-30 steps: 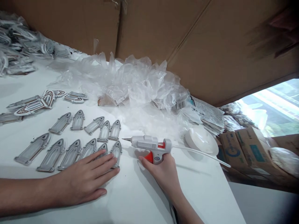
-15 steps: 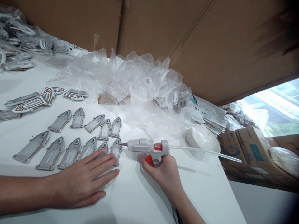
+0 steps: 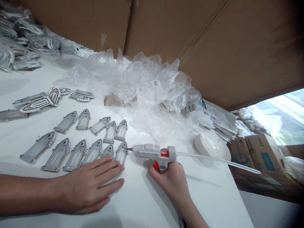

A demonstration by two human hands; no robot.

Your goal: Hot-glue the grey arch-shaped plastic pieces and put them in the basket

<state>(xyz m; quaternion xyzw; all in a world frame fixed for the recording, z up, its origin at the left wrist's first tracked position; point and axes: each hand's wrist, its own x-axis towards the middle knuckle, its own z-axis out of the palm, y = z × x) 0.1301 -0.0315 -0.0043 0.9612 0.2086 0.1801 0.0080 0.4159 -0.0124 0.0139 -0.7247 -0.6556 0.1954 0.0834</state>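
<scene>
My right hand [image 3: 172, 182] is wrapped round the handle of a white and red hot glue gun [image 3: 146, 151], a long clear glue stick [image 3: 218, 160] poking out of its back. The gun's nozzle tip is at the upper part of a small grey arched window-shaped piece [image 3: 121, 155] at the right end of the front row. My left hand [image 3: 91, 186] lies flat with fingers outstretched, its fingertips over the lower ends of the nearest pieces. More grey arched pieces [image 3: 75, 155] lie in two rows to the left and behind.
Crumpled clear plastic bags [image 3: 147, 82] are heaped at the back of the white table [image 3: 142, 205]. A white bowl [image 3: 211, 145] stands at the right edge. Brown-and-white arched pieces [image 3: 38, 104] lie left, bagged ones [image 3: 28, 41] behind. Cardboard boxes [image 3: 258, 155] are beyond the table.
The whole view has shifted, so the table things appear slightly further right. Both hands keep their poses, and the nozzle stays at the upper part of the same arched piece.
</scene>
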